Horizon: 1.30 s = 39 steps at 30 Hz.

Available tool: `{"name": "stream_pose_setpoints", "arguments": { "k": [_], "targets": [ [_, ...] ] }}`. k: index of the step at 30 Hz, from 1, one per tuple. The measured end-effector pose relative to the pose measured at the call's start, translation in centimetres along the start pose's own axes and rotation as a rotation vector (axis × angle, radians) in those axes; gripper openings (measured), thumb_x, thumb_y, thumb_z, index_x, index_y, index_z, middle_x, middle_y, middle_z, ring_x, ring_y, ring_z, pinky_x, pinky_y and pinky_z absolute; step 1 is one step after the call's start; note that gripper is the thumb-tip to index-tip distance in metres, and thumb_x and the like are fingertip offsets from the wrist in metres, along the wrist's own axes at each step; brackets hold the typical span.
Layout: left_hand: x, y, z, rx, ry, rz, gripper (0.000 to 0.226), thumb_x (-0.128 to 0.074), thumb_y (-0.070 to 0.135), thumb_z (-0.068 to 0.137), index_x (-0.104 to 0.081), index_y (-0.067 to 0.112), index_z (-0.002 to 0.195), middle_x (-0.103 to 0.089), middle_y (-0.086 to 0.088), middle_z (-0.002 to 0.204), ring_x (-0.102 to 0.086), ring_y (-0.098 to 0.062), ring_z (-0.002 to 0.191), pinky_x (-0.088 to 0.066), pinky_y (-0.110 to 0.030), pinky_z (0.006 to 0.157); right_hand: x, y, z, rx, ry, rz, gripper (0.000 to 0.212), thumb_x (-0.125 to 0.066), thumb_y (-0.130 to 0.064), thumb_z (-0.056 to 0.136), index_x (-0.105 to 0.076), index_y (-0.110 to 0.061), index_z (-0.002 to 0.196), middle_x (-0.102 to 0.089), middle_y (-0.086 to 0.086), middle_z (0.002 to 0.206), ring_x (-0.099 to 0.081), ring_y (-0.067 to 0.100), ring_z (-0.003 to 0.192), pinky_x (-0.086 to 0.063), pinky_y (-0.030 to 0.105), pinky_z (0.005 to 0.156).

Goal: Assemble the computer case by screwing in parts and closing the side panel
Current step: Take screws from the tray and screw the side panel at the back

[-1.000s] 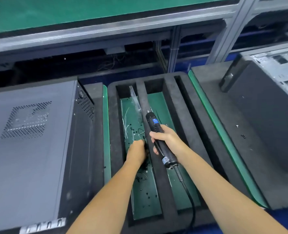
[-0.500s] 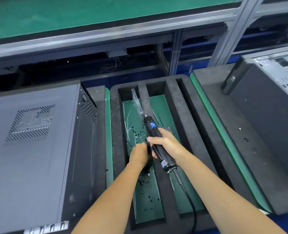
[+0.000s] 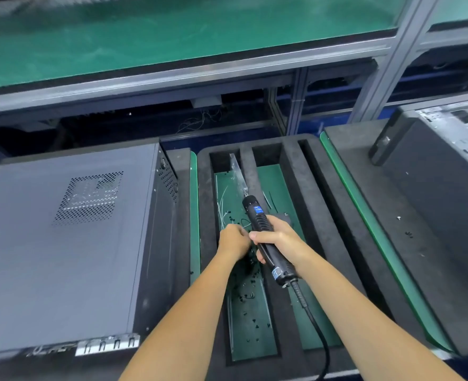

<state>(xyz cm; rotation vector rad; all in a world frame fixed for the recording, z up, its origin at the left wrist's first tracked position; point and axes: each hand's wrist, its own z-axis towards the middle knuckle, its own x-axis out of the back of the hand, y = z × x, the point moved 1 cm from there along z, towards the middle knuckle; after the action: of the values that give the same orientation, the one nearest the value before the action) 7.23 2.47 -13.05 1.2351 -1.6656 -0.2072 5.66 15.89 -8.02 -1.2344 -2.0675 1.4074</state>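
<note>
The right hand [image 3: 275,240] grips a black electric screwdriver [image 3: 266,237], its tip pointing away over the foam tray [image 3: 318,204]. The left hand [image 3: 234,240] is curled knuckles-up over the left slot among small black screws [image 3: 250,295]; whether it pinches 1 cannot be told. The closed computer case [image 3: 62,243] lies just left of the tray.
</note>
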Motion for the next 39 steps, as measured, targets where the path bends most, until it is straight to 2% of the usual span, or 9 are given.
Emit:
{"name": "stream_pose_setpoints", "arguments": {
  "k": [4, 8, 13, 18, 20, 24, 26, 30, 39],
  "targets": [
    [1.9, 1.0, -0.6, -0.002, 0.072, -0.209, 0.015, -0.051, 0.006, 0.084, -0.057, 0.009, 0.071, -0.056, -0.005, 0.073, -0.045, -0.020, 0.065, -0.037, -0.025, 0.056, -0.7, -0.7, -0.7, 0.036, -0.064, 0.071, 0.017, -0.065, -0.012, 0.093, -0.052, -0.006, 0.103, -0.058, 0.009, 0.077, -0.057, 0.022, 0.052, -0.049, 0.031, 0.051],
    [5.0, 3.5, -1.7, -0.031, 0.171, -0.528, 0.037, -0.037, -0.014, 0.074, -0.057, 0.011, 0.055, -0.055, 0.003, 0.055, -0.050, -0.008, 0.048, -0.040, -0.015, 0.042, -1.6, -2.1, -1.6, 0.050, -0.130, 0.091, 0.041, -0.073, -0.010, 0.083, -0.049, -0.001, 0.115, -0.060, 0.009, 0.076, -0.057, 0.021, 0.059, -0.050, 0.031, 0.053],
    [9.8, 5.7, -2.7, -0.113, 0.220, -0.821, 0.023, -0.054, -0.010, 0.084, -0.070, 0.006, 0.081, -0.068, -0.010, 0.080, -0.060, -0.015, 0.064, -0.050, -0.017, 0.053, -2.6, -4.5, -2.9, 0.083, -0.136, 0.033, 0.049, -0.071, -0.002, 0.083, -0.046, 0.000, 0.125, -0.061, 0.017, 0.084, -0.056, 0.024, 0.062, -0.050, 0.033, 0.054],
    [13.7, 5.7, -4.1, -0.201, 0.228, -1.000, 0.017, -0.057, -0.007, 0.088, -0.067, 0.005, 0.090, -0.067, -0.007, 0.081, -0.060, -0.011, 0.067, -0.052, -0.017, 0.062, -4.6, -6.8, -5.0, 0.174, -0.166, 0.056, 0.059, -0.072, -0.013, 0.068, -0.050, 0.003, 0.120, -0.065, 0.022, 0.094, -0.059, 0.021, 0.053, -0.050, 0.028, 0.050],
    [15.0, 5.5, -4.6, -0.229, 0.235, -1.031, 0.015, -0.055, -0.004, 0.091, -0.067, 0.005, 0.092, -0.066, -0.004, 0.081, -0.060, -0.009, 0.066, -0.052, -0.017, 0.064, -5.9, -7.3, -5.7, 0.181, -0.186, 0.039, 0.050, -0.071, -0.013, 0.069, -0.052, 0.003, 0.112, -0.065, 0.021, 0.090, -0.060, 0.021, 0.052, -0.050, 0.027, 0.051],
    [17.9, 4.3, -5.8, -0.251, 0.270, -1.040, 0.017, -0.049, 0.000, 0.095, -0.064, 0.004, 0.089, -0.064, -0.005, 0.077, -0.060, -0.013, 0.067, -0.050, -0.024, 0.069, -9.7, -8.2, -6.9, 0.209, -0.237, -0.078, 0.036, -0.069, -0.017, 0.073, -0.051, -0.005, 0.101, -0.059, 0.012, 0.063, -0.056, 0.020, 0.047, -0.045, 0.025, 0.051],
    [20.0, 2.9, -6.9, -0.281, 0.251, -1.077, 0.020, -0.050, 0.000, 0.094, -0.064, 0.005, 0.081, -0.066, -0.005, 0.071, -0.062, -0.014, 0.065, -0.051, -0.025, 0.064, -12.2, -8.2, -7.4, 0.235, -0.255, -0.093, 0.032, -0.067, -0.016, 0.074, -0.048, -0.007, 0.099, -0.055, 0.014, 0.064, -0.054, 0.020, 0.046, -0.043, 0.025, 0.049],
    [25.1, -1.2, -9.8, -0.348, 0.177, -1.124, 0.009, -0.058, -0.001, 0.089, -0.066, 0.002, 0.085, -0.068, -0.005, 0.068, -0.064, -0.013, 0.061, -0.053, -0.022, 0.060, -18.4, -7.6, -8.3, 0.276, -0.266, -0.090, 0.032, -0.067, -0.013, 0.074, -0.042, -0.010, 0.095, -0.053, 0.009, 0.059, -0.054, 0.020, 0.045, -0.042, 0.024, 0.048],
    [33.6, -11.2, -16.0, -0.370, 0.224, -1.027, 0.014, -0.059, 0.001, 0.089, -0.068, 0.007, 0.080, -0.066, 0.000, 0.068, -0.060, -0.008, 0.060, -0.051, -0.017, 0.057, -32.7, -3.7, -10.5, 0.315, -0.232, -0.045, 0.036, -0.071, -0.013, 0.070, -0.043, -0.009, 0.092, -0.050, 0.011, 0.057, -0.053, 0.024, 0.046, -0.044, 0.028, 0.047]
  ]
}}
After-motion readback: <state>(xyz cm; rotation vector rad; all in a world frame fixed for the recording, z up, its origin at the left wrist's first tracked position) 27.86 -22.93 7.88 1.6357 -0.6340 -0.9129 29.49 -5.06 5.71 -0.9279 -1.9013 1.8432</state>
